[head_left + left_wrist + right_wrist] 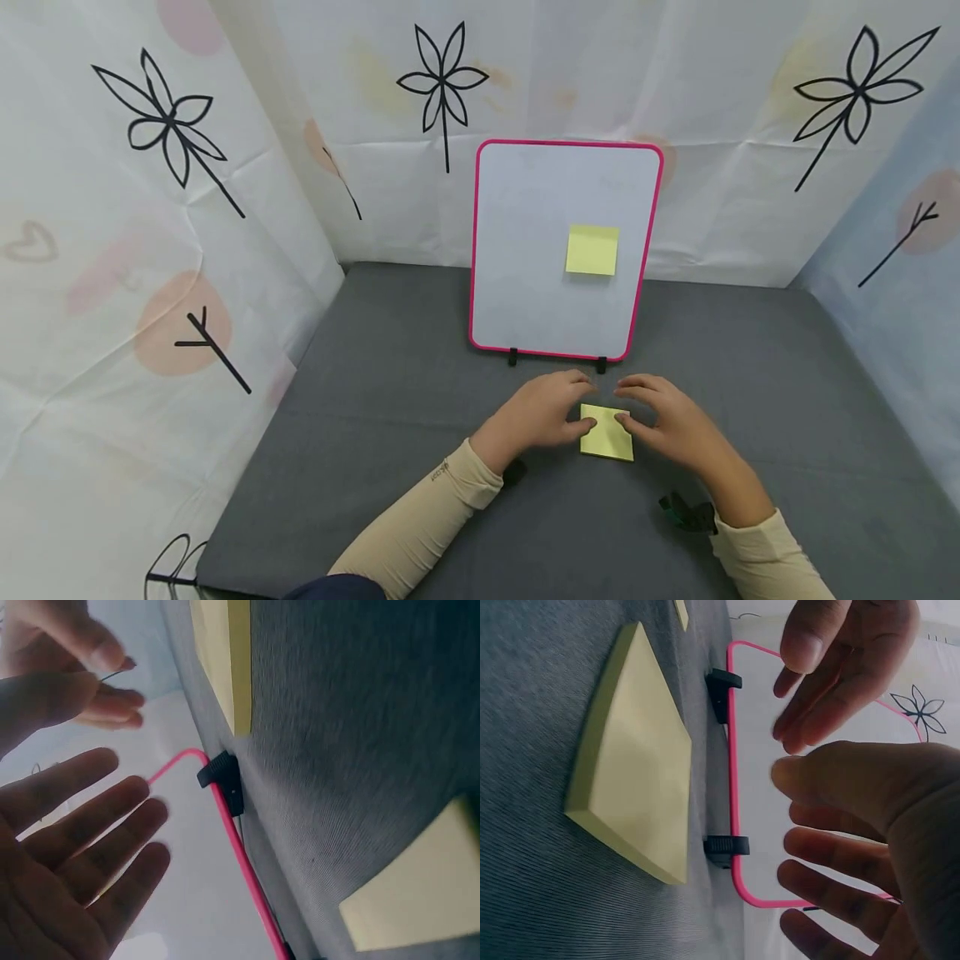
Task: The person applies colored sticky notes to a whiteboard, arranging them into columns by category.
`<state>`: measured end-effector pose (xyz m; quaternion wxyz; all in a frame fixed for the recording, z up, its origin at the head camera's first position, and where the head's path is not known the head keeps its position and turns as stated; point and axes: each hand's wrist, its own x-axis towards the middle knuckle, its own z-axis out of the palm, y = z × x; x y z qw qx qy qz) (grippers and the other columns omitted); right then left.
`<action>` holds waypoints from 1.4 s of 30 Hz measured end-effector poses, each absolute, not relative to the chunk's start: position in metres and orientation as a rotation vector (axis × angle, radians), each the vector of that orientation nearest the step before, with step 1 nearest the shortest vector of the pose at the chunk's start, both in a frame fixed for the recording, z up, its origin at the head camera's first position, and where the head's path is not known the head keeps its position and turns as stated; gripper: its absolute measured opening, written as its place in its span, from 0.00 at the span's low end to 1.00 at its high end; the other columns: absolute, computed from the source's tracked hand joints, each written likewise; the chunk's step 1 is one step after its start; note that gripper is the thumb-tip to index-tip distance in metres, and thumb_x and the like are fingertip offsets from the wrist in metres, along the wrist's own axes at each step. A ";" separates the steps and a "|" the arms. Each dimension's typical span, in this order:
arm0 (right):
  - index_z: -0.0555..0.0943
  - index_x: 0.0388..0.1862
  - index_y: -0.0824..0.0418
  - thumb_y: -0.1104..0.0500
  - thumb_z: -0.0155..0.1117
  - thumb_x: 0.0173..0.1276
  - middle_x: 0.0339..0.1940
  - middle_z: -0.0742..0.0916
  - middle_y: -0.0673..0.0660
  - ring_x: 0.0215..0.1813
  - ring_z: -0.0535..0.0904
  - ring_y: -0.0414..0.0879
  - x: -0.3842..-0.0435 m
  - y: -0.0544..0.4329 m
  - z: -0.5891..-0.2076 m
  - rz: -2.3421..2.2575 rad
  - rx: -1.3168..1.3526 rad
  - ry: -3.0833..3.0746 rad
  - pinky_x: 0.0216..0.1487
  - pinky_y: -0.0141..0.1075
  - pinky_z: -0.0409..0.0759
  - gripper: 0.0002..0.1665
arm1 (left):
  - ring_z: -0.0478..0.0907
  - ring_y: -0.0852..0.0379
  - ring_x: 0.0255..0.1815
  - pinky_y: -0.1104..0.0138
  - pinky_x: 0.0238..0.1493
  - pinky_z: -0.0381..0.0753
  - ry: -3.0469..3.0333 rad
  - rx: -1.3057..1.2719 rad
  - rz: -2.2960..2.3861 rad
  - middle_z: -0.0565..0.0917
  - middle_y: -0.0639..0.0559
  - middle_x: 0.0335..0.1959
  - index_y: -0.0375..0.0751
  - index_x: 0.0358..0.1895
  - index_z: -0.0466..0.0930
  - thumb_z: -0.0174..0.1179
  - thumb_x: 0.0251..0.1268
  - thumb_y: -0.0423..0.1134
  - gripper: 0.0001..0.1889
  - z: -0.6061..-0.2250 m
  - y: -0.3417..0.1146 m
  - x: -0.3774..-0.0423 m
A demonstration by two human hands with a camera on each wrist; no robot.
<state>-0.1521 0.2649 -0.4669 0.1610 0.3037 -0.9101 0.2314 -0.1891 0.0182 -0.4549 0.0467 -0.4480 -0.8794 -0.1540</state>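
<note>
A pad of yellow sticky notes (609, 446) lies on the grey cloth. My left hand (543, 408) hovers over its left side and my right hand (667, 417) over its right side. Fingers on both hands are loosely bent and apart, with nothing between them. The right wrist view shows the pad's thick edge (637, 757) below the hands. Another yellow piece (420, 892) lies on the cloth in the left wrist view; the left hand and arm hide it in the head view. A single yellow note (592, 250) sticks to the whiteboard (525, 242).
The pink-framed whiteboard stands upright on black feet (513, 357) just beyond the hands. Grey cloth (390, 350) covers the table. White printed curtains (375, 192) hang behind and at the sides. A dark wrist device (688, 512) shows by the right wrist.
</note>
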 end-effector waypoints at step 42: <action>0.90 0.55 0.59 0.54 0.78 0.68 0.68 0.85 0.64 0.69 0.81 0.65 -0.130 0.265 -0.477 0.751 0.789 -3.019 0.64 0.61 0.80 0.19 | 0.75 0.62 0.39 0.72 0.38 0.74 -2.872 -1.420 -0.283 0.85 0.53 0.52 0.47 0.53 0.89 0.70 0.70 0.52 0.16 -0.476 0.034 -0.177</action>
